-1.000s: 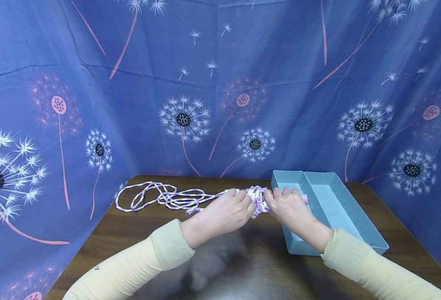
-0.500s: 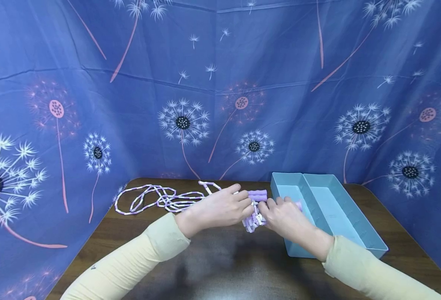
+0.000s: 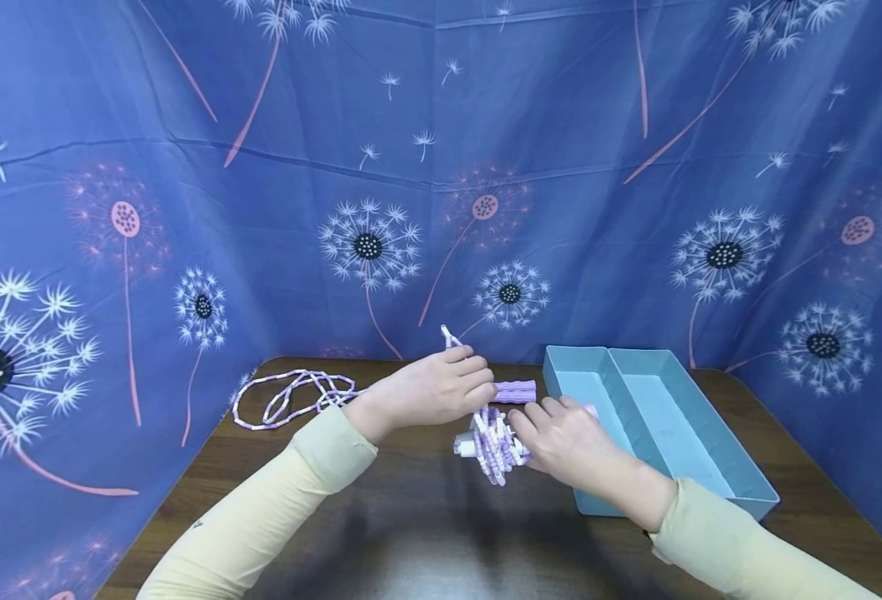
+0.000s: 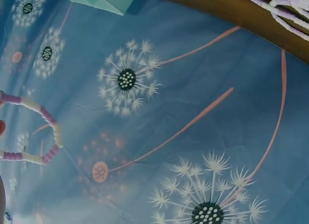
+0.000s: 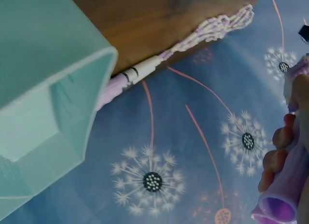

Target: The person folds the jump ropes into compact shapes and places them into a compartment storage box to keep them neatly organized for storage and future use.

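hanging bunched between left hand (image 3: 433,387) and right hand (image 3: 563,439): beaded jump rope (image 3: 496,446).

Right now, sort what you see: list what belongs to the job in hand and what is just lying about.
Seemingly in the job:
Bunched beaded rope, held by left hand and right hand
Purple handles, in the right hand

Seemingly just lying about:
Second beaded rope, on the table
Blue two-section tray, also on the table
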`<state>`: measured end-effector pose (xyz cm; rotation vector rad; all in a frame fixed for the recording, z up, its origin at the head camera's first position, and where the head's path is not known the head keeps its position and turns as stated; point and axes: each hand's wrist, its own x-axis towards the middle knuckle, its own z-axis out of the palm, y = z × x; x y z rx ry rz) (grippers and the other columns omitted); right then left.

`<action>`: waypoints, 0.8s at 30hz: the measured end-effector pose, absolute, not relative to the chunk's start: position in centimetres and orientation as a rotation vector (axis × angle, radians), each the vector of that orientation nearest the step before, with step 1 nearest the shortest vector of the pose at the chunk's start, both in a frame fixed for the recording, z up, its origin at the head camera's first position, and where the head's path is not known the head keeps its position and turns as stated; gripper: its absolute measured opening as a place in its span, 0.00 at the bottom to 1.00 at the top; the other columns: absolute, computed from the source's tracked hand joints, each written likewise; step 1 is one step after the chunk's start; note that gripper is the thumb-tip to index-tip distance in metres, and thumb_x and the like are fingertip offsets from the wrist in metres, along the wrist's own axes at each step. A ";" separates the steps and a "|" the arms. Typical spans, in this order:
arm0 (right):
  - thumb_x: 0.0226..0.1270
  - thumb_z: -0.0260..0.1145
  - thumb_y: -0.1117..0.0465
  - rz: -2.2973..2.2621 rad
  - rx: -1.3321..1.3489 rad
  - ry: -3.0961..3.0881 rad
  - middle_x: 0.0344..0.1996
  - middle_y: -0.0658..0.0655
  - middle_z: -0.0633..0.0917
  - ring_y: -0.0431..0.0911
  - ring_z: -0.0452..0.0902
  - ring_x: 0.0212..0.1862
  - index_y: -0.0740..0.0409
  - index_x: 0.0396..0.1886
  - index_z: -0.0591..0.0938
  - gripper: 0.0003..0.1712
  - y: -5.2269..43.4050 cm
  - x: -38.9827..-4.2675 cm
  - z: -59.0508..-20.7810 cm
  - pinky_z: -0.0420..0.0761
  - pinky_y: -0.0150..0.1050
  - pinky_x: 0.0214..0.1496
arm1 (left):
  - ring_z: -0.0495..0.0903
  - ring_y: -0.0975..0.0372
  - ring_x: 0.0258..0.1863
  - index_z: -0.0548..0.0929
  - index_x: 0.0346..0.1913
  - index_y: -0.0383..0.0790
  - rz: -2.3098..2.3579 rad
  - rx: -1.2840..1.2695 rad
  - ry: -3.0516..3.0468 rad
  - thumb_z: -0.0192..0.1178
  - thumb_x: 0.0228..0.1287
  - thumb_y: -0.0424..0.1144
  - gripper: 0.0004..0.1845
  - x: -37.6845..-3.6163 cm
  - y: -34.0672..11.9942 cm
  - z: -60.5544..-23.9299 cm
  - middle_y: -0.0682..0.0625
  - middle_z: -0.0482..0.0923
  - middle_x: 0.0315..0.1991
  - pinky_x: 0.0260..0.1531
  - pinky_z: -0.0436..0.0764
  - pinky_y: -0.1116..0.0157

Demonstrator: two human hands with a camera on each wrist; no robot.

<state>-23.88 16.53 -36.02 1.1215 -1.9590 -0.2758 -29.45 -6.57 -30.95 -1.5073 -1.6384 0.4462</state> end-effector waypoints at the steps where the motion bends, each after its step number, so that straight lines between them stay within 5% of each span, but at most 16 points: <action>1: 0.33 0.76 0.52 -0.272 1.127 -1.953 0.21 0.53 0.74 0.48 0.69 0.20 0.60 0.34 0.75 0.28 16.5 -23.9 -35.8 0.64 0.38 0.21 | 0.73 0.60 0.39 0.72 0.36 0.43 0.418 -1.519 -1.640 0.35 0.70 0.32 0.13 -29.6 -6.5 -31.0 0.54 0.74 0.35 0.49 0.72 0.64; 12: 0.48 0.65 0.54 -0.188 1.197 -1.843 0.25 0.53 0.79 0.48 0.74 0.25 0.62 0.34 0.77 0.17 16.1 -24.1 -34.7 0.70 0.38 0.24 | 0.75 0.60 0.46 0.73 0.43 0.40 0.069 -1.594 -1.692 0.46 0.68 0.29 0.06 -30.1 -6.3 -32.8 0.51 0.77 0.42 0.55 0.71 0.64; 21: 0.25 0.79 0.56 -0.116 1.197 -1.807 0.26 0.54 0.79 0.47 0.71 0.24 0.63 0.35 0.76 0.33 16.6 -24.0 -33.8 0.68 0.38 0.22 | 0.76 0.60 0.46 0.73 0.44 0.36 -0.233 -1.583 -1.786 0.50 0.65 0.27 0.06 -30.1 -5.7 -33.6 0.48 0.78 0.42 0.56 0.71 0.66; 24: 0.37 0.75 0.57 -0.080 1.196 -1.808 0.25 0.54 0.78 0.48 0.71 0.23 0.63 0.35 0.75 0.25 16.7 -24.0 -33.7 0.69 0.38 0.22 | 0.76 0.61 0.47 0.73 0.46 0.36 -0.316 -1.581 -1.864 0.53 0.64 0.27 0.08 -30.0 -5.4 -34.1 0.49 0.78 0.44 0.55 0.71 0.68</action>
